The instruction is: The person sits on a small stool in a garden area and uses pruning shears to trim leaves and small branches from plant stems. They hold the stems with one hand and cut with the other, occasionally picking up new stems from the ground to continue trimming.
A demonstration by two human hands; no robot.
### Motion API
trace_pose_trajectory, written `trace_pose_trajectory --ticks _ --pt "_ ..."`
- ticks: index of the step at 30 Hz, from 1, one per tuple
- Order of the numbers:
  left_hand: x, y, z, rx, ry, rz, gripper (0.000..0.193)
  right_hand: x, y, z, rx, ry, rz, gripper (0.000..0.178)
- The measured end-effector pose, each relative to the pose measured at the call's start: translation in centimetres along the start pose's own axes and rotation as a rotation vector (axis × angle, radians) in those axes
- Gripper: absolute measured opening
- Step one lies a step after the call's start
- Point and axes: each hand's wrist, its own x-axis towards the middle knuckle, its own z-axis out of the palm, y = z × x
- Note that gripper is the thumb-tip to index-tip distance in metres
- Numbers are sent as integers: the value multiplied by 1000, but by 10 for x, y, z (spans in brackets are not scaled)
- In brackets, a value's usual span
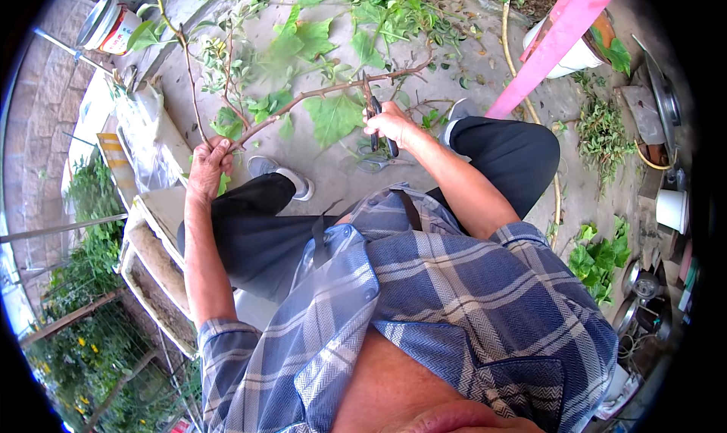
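Note:
My left hand [209, 168] is closed around the thick end of a forked brown branch [303, 96]. One long stem of it reaches right across the space in front of me, and thinner stems with a few leaves rise from near my grip. My right hand [388, 124] grips a pair of pruning shears [372, 106] with dark handles. Their blades point away from me and meet the long stem toward its far right part; whether they have cut into it I cannot tell. Large green leaves [333, 118] lie on the ground beneath the branch.
Cut greenery [386, 16] litters the concrete ground ahead. A pink strip [541, 46] slants down on the right, near a white bucket [568, 62] and a long hose-like line [522, 84]. Off-white planter boxes [155, 259] stand at my left, and a lidded bucket [110, 28] at the far left.

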Motion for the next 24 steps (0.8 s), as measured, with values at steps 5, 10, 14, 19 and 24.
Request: trace_pose_trajectory --ticks 5,10,14,19,24 --pt "6 -13 -11 41 -1 -99 18 -9 -8 7 -124 77 -205 31" --pt "12 -18 -9 63 16 -148 16 -5 -4 -5 -365 169 -397 30" --pt "12 -21 -4 5 -40 -157 17 -9 -6 -9 -334 160 -326 31" --pt "4 -13 14 -109 -16 -116 21 -10 -3 -14 -256 92 -164 35" --pt "4 -16 10 -89 -30 -83 24 -8 4 -8 -45 161 -138 12"
